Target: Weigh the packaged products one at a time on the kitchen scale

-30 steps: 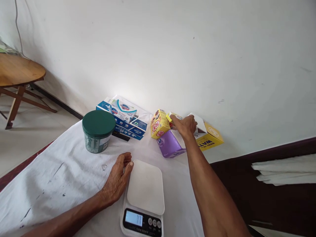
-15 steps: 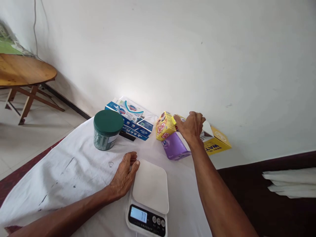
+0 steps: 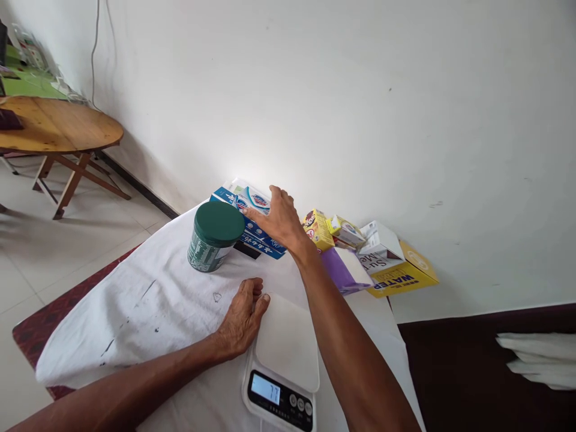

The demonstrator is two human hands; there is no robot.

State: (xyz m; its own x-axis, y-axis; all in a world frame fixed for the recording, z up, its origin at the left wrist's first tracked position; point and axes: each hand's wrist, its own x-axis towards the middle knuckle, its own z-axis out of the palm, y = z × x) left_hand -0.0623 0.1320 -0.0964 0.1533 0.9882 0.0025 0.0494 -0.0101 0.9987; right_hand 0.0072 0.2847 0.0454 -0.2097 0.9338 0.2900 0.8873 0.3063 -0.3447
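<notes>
My left hand (image 3: 243, 318) rests on its side on the white cloth, against the left edge of a white kitchen scale (image 3: 288, 342). Its fingers are loosely curled, the thumb stands apart, and it holds nothing. The scale's plate is bare and its display reads 77. My right hand (image 3: 276, 219) reaches over a white-and-blue soap box (image 3: 258, 198), thumb and fingers apart. Whether its fingertips touch the box is unclear. The soap box lies on a blue carton (image 3: 270, 246). Left of that stands a tub (image 3: 209, 249) with a dark green lid.
To the right are a yellow box (image 3: 318, 231), a smaller yellow box (image 3: 346, 231), a purple-and-white pack (image 3: 346, 270), a white carton (image 3: 380, 243) and a yellow carton (image 3: 407, 276). A wall rises behind them. A round wooden table (image 3: 67, 126) stands far left.
My right hand has moved left, from the yellow boxes to the soap box, uncovering the small yellow box. My left hand stays beside the scale. The view has shifted slightly left.
</notes>
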